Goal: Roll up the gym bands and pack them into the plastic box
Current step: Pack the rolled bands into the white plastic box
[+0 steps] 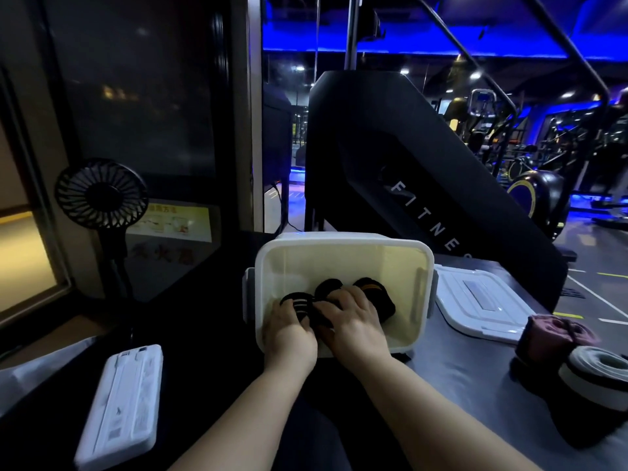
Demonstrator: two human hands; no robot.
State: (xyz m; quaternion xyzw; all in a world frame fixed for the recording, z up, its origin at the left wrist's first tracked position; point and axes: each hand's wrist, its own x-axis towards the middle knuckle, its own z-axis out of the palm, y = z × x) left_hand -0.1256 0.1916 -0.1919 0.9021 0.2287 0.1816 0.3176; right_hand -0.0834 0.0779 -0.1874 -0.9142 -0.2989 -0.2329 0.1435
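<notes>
a: plastic box [343, 253] is tipped toward the wearer, and rolled bands are seated inside. packing is judged the step in hand.
b: hands?
a: left hand [290, 329] is curled round the striped roll [299, 302]. right hand [353, 321] is curled over the middle roll [328, 287].
b: next?
a: both grips are to be released. the maroon roll [550, 334] and white roll [598, 368], well outside, are to be fetched.

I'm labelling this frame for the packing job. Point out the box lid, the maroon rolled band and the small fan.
box lid [475, 300]: head view, middle of its flat top face.
maroon rolled band [554, 336]: head view, on its upper side.
small fan [101, 195]: head view, hub of the front grille.
</notes>
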